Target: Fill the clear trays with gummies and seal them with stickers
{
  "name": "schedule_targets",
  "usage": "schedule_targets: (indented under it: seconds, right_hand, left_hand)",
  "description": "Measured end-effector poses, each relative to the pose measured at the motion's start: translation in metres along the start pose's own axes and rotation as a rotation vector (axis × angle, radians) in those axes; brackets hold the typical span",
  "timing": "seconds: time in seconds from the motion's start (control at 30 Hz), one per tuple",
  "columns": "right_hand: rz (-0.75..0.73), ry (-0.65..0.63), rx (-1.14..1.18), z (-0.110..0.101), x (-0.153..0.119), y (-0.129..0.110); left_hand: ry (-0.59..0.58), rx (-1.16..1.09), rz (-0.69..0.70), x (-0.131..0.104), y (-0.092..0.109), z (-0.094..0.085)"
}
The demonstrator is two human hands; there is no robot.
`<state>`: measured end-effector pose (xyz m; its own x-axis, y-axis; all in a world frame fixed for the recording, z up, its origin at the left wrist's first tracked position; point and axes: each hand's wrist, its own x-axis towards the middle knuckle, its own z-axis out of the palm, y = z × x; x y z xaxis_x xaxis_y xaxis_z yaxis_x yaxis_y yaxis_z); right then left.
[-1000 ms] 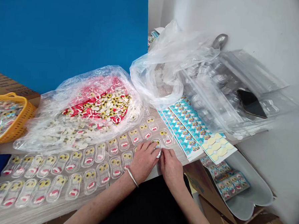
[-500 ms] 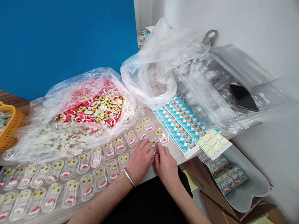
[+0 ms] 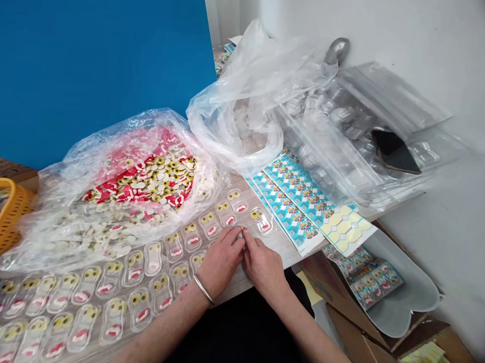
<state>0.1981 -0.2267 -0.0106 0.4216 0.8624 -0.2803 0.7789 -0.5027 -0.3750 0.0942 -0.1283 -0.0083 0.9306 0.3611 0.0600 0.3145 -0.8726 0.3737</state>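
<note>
My left hand (image 3: pixel 222 259), with a bangle at the wrist, and my right hand (image 3: pixel 265 263) meet fingertip to fingertip over the front edge of the table. Their fingers are pressed together around something small and mostly hidden. Just beyond them lies a clear plastic shell (image 3: pixel 261 221) with yellow eye pieces and a red-and-white mouth piece. Rows of similar filled shells (image 3: pixel 114 320) stretch to the left. Behind these, a clear bag (image 3: pixel 64 167) lies open, full of loose eye and mouth pieces (image 3: pixel 161 177).
Blue sticker sheets (image 3: pixel 292 206) lie right of the hands. Behind them are a bag of clear shells (image 3: pixel 325 148) and a black phone (image 3: pixel 395 150). An orange basket (image 3: pixel 15 218) stands at the left, cardboard boxes (image 3: pixel 357 328) below right. A blue panel (image 3: pixel 95 49) rises behind.
Both hands have shifted slightly left and drawn closer, their fingertips now meeting. The shell beyond them shows more fully. The whole view has shifted a little.
</note>
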Motion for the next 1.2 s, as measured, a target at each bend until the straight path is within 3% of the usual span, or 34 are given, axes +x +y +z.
schedule_targets:
  seconds: [0.27, 0.4, 0.53, 0.77, 0.97, 1.2]
  right_hand:
    - [-0.042, 0.028, 0.065, 0.002, -0.003, 0.002]
    - [0.030, 0.240, 0.096, -0.011, -0.008, 0.011]
    - [0.173, 0.442, -0.059, -0.026, -0.001, 0.023]
    - [0.137, 0.418, -0.094, -0.027, 0.017, 0.031]
    - [-0.005, 0.354, -0.094, -0.033, 0.023, 0.036]
    - [-0.061, 0.281, -0.094, -0.034, 0.031, 0.040]
  left_hand:
    - [0.008, 0.033, -0.020, -0.003, 0.003, -0.001]
    - [0.009, 0.061, -0.036, -0.005, 0.006, -0.005]
    - [0.019, 0.066, -0.047, -0.004, 0.013, -0.013]
    - [0.087, 0.063, -0.064, -0.002, 0.021, -0.022]
    - [0.097, 0.041, -0.066, -0.005, 0.018, -0.021]
    - [0.097, 0.024, -0.074, 0.001, 0.017, -0.017]
